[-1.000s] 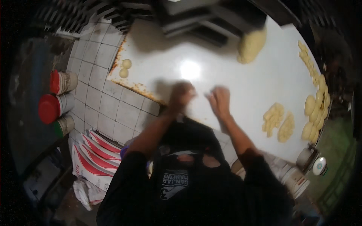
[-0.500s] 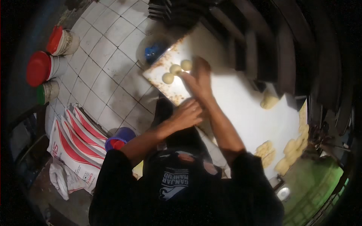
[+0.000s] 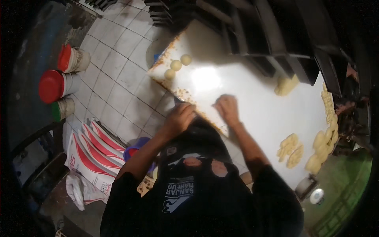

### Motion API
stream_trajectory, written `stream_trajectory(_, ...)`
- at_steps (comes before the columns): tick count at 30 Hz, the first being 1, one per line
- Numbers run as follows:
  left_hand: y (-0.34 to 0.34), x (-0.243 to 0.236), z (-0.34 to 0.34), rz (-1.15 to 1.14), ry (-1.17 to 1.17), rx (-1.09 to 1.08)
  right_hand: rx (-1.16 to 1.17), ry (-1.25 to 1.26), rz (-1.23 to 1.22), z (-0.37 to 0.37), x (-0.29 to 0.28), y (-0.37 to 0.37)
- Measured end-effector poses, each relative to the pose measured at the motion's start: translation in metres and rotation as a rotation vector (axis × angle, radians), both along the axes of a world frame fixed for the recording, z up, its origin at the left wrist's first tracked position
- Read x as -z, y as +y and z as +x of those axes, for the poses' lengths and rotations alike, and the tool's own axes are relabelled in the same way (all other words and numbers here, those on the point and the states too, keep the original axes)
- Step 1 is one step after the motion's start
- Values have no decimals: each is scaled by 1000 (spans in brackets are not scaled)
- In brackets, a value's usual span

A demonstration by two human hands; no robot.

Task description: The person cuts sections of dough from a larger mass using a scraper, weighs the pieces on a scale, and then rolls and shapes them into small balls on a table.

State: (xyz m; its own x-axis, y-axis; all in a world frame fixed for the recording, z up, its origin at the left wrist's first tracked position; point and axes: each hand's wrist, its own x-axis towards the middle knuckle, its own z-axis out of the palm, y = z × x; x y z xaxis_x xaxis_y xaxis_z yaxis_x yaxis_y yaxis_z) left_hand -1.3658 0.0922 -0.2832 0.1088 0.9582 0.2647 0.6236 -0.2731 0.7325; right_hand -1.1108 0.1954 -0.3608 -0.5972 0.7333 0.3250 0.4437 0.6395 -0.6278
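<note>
My left hand [image 3: 179, 119] is at the near edge of a white tabletop [image 3: 252, 114], its fingers curled together. Over the tabletop, a short way to the right, my right hand [image 3: 227, 109] has its fingers drawn into a pinch. Whatever either hand might hold is hidden. Toward the table's far left corner lie three pale dough balls: the nearest ball [image 3: 169, 74], the middle ball [image 3: 175, 65] and the farthest ball [image 3: 186, 59]. Both hands are apart from them. A larger lump of dough [image 3: 286, 85] rests on the right part of the table.
Dark stacked trays [image 3: 272, 35] rise over the table's far side. Shaped dough pieces [image 3: 290, 150] lie at the right, beside a row of dough [image 3: 323, 144]. Red-and-white sacks [image 3: 92, 162], a purple bucket [image 3: 136, 148] and lidded tubs [image 3: 59, 85] stand on the left.
My right hand has drawn back from the dough balls toward the table's near edge. My left hand, formerly by the right forearm, now sits apart at the left. The whole view has shifted slightly.
</note>
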Motion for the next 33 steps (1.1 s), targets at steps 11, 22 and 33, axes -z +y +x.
stream_trajectory(11, 49, 70, 11, 19, -50, 38, 254, -393, -269, 7, -58, -17)
stream_trajectory(22, 54, 79, 0, -98, -151, 45, 240, -80, -193, -83, -76, 17)
stream_trajectory(33, 90, 14, 296, -266, -269, 644, 1363, -376, -446, 403, -39, -222)
